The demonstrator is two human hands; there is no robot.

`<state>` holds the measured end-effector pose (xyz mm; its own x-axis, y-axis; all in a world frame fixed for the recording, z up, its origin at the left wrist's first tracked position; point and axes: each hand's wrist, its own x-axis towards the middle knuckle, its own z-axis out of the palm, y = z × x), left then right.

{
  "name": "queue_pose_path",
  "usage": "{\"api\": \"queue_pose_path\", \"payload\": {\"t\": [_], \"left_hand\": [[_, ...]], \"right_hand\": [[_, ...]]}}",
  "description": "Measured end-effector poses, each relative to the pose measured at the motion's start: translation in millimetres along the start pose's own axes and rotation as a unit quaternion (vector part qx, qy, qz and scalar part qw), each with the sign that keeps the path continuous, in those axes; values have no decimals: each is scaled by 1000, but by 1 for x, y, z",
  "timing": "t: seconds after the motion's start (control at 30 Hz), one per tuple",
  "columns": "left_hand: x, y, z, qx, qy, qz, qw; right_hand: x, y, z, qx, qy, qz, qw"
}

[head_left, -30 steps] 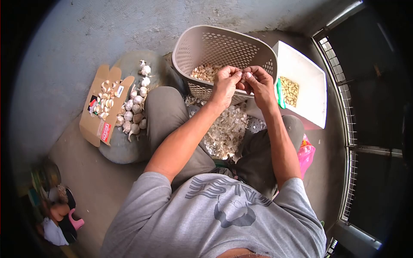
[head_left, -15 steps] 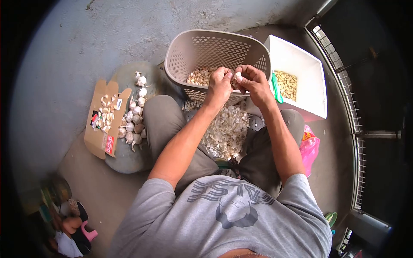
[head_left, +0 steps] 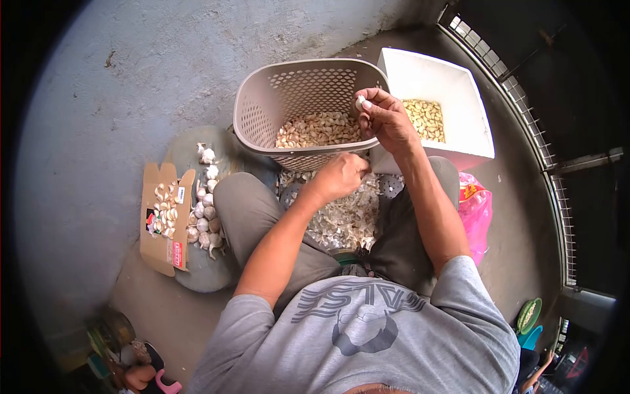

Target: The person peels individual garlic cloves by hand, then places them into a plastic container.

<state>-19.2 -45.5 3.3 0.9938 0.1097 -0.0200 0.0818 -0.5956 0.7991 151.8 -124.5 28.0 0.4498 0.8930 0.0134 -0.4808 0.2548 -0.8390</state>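
Over the right side of the grey-brown basket (head_left: 262, 148), my right hand (head_left: 387, 118) pinches a pale garlic clove (head_left: 360, 102) between thumb and fingers. My left hand (head_left: 341, 175) is lower, just in front of the basket and above the loose garlic skins (head_left: 338, 226). Its fingers are bent together, and whatever they may hold is hidden. Unpeeled cloves (head_left: 318, 129) cover the basket's bottom. Beside it, a white foam box (head_left: 459, 85) contains peeled cloves (head_left: 425, 119).
Whole garlic bulbs (head_left: 209, 213) lie left of my knee, next to a cardboard box (head_left: 156, 253) with cloves. A pink bag (head_left: 474, 213) is by my right leg. Part of another person (head_left: 541, 371) shows at the lower right, near a green basket (head_left: 529, 316).
My hands have parted: the left has dropped to the skins, while the right stays raised with the clove. The green item in the foam box is out of sight. The view has shifted.
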Motion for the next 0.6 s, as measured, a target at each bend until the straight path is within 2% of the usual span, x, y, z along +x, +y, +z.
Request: {"api": "queue_pose_path", "payload": {"t": [0.03, 0.13, 0.23, 0.37, 0.5, 0.6], "left_hand": [[0, -3, 3, 48, -27, -12, 998], [-4, -8, 8, 84, 56, 35, 994], [-2, -4, -3, 0, 149, 44, 988], [3, -9, -17, -89, 245, -16, 965], [6, -7, -30, -271, 292, -67, 915], [10, -18, -25, -284, 306, -58, 907]], "right_hand": [[0, -1, 0, -17, 0, -1, 1000], [-3, -2, 2, -64, -2, 5, 998], [-2, 0, 1, -124, -13, 7, 992], [0, 4, -2, -227, -31, 1, 973], [0, 12, 3, -312, -35, -12, 949], [-1, 17, 15, -340, -51, -14, 939]]}}
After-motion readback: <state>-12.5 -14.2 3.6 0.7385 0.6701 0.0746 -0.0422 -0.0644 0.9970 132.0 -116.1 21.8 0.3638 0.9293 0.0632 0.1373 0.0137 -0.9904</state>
